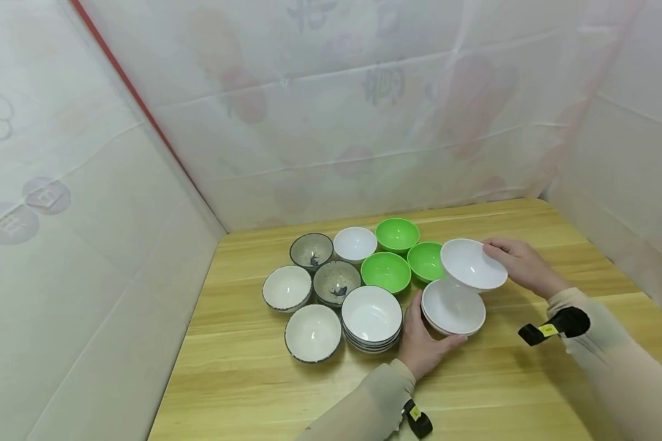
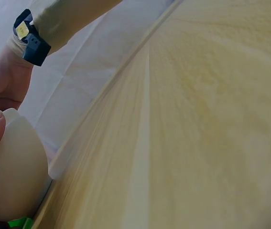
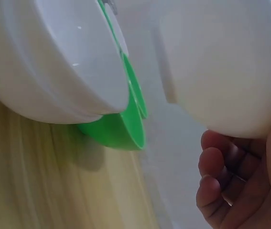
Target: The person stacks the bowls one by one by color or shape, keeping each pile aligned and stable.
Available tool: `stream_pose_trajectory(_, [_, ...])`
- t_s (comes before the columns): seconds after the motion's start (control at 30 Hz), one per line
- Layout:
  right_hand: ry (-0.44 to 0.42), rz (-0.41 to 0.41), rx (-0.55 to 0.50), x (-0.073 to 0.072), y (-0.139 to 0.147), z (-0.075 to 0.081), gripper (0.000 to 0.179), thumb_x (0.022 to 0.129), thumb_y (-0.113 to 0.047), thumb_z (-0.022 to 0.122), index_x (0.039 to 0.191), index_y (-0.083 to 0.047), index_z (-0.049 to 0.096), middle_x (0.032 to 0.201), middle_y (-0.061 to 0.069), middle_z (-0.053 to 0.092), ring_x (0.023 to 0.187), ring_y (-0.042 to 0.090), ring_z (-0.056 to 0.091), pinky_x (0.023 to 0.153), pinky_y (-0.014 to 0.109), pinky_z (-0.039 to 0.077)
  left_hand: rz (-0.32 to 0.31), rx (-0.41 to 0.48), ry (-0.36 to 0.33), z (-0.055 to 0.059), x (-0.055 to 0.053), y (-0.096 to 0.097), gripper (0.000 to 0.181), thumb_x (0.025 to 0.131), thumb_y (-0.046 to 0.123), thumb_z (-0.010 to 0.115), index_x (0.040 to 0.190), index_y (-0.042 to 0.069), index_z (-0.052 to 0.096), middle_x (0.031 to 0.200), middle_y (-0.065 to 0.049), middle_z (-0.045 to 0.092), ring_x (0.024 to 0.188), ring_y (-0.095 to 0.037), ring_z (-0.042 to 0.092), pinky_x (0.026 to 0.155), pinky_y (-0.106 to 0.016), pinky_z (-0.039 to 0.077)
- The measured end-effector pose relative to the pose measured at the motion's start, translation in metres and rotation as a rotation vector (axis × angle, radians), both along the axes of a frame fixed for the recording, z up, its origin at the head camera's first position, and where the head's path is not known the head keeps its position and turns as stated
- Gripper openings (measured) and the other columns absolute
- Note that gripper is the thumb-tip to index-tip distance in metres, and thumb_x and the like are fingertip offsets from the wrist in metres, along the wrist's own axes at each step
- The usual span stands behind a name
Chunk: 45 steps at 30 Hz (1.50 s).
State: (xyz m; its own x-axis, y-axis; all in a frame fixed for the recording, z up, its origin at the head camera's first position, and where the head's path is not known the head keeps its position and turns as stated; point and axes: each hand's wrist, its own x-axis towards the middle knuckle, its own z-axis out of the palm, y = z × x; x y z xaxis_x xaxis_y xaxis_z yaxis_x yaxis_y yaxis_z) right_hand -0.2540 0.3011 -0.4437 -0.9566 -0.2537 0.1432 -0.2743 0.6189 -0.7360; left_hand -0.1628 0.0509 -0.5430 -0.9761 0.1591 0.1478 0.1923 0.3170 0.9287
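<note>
Pale sleeves (image 1: 358, 404) extend over the worktop (image 1: 226, 392) from its near side, each with a black band (image 1: 574, 322) at the wrist. On the right, the right hand (image 1: 526, 266) grips a raised bowl (image 1: 471, 264) by the rim nearest the worktop's right edge, thumb over the rim and fingers beneath; the white bowl lies just to the left of that hand, tilted, its hollow turned toward the head camera. Below it sits a white stack (image 1: 453, 309), and the right wrist view shows a gap between the two. The left hand (image 1: 421, 348) grasps this stack, fingers along its left side and thumb across its near side, so the stack rests against the palm side of the hand, on the worktop. Just left of the left hand stands a dark-rimmed stack (image 1: 372, 315). Farther toward the worktop's left edge are two cream bowls (image 1: 313, 334), with two grey bowls (image 1: 337, 283) beside them. Three green bowls (image 1: 385, 273) and a single white bowl (image 1: 355, 244) stand closer to the back edge, where a printed sheet (image 1: 364, 153) rises behind the worktop.
</note>
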Motion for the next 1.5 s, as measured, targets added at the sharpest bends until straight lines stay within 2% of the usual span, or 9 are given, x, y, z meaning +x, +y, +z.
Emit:
stream_pose_trajectory(0.27, [0.006,0.046,0.004,0.006,-0.006,-0.009,0.035,0.104,-0.026,0.044,0.121,-0.002,0.062,0.106,0.012,0.067,0.089,0.009,0.062,0.070,0.024,0.052,-0.001,-0.002,0.007,0.000,0.000,0.000,0.109,0.067,0.049,0.084,0.151,0.019,0.022,0.146,0.006,0.033,0.132,-0.011,0.035,0.110,-0.031,0.030])
stream_pose_trajectory(0.4, [0.040,0.091,0.001,0.006,-0.009,-0.016,0.031,0.103,-0.021,0.046,0.119,-0.002,0.064,0.106,0.012,0.068,0.088,0.009,0.063,0.069,0.024,0.053,-0.001,-0.003,0.002,0.001,0.000,-0.001,0.109,0.068,0.049,0.084,0.151,0.018,0.022,0.146,0.006,0.034,0.132,-0.011,0.035,0.110,-0.032,0.031])
stream_pose_trajectory(0.63, [0.064,0.157,-0.053,0.005,-0.015,-0.029,0.023,0.102,-0.014,0.048,0.111,-0.006,0.068,0.094,0.005,0.070,0.078,0.013,0.064,0.061,0.027,0.053,-0.009,-0.009,-0.014,0.000,0.000,0.000,0.109,0.068,0.051,0.083,0.152,0.020,0.021,0.148,0.005,0.032,0.133,-0.012,0.034,0.110,-0.033,0.030])
stream_pose_trajectory(0.87, [0.057,0.153,-0.047,0.008,-0.020,-0.036,0.023,0.101,-0.014,0.048,0.110,-0.006,0.068,0.092,0.004,0.070,0.075,0.013,0.062,0.059,0.027,0.052,-0.013,-0.009,-0.002,0.001,0.000,0.000,0.108,0.069,0.051,0.083,0.152,0.021,0.021,0.148,0.006,0.032,0.134,-0.011,0.033,0.111,-0.033,0.030])
stream_pose_trajectory(1.07, [0.067,0.157,-0.057,0.009,-0.022,-0.040,0.023,0.102,-0.015,0.048,0.114,-0.005,0.065,0.098,0.007,0.069,0.082,0.012,0.063,0.065,0.025,0.053,-0.010,-0.017,-0.025,0.001,0.000,0.000,0.109,0.068,0.053,0.082,0.152,0.021,0.020,0.149,0.006,0.031,0.135,-0.011,0.032,0.111,-0.033,0.029])
stream_pose_trajectory(1.2, [0.073,0.160,-0.083,0.009,-0.023,-0.044,0.020,0.101,-0.015,0.049,0.112,-0.006,0.064,0.097,0.007,0.067,0.081,0.013,0.061,0.064,0.025,0.052,-0.013,-0.016,-0.032,0.002,0.000,-0.001,0.109,0.069,0.053,0.082,0.152,0.021,0.020,0.149,0.006,0.031,0.135,-0.011,0.031,0.111,-0.033,0.029])
stream_pose_trajectory(1.37, [0.105,0.155,-0.078,0.011,-0.026,-0.049,0.015,0.099,-0.013,0.053,0.106,-0.010,0.066,0.091,0.003,0.067,0.075,0.012,0.060,0.060,0.025,0.051,-0.005,-0.023,-0.026,0.003,0.000,-0.001,0.109,0.068,0.054,0.082,0.152,0.020,0.021,0.148,0.004,0.032,0.135,-0.012,0.032,0.110,-0.034,0.031])
stream_pose_trajectory(1.5, [0.142,0.148,-0.078,0.016,-0.031,-0.049,0.013,0.096,-0.005,0.056,0.103,-0.008,0.067,0.089,0.004,0.067,0.072,0.012,0.058,0.058,0.024,0.049,-0.008,-0.018,-0.023,0.003,0.001,0.000,0.108,0.068,0.053,0.082,0.152,0.022,0.021,0.147,0.004,0.033,0.134,-0.012,0.033,0.110,-0.034,0.031])
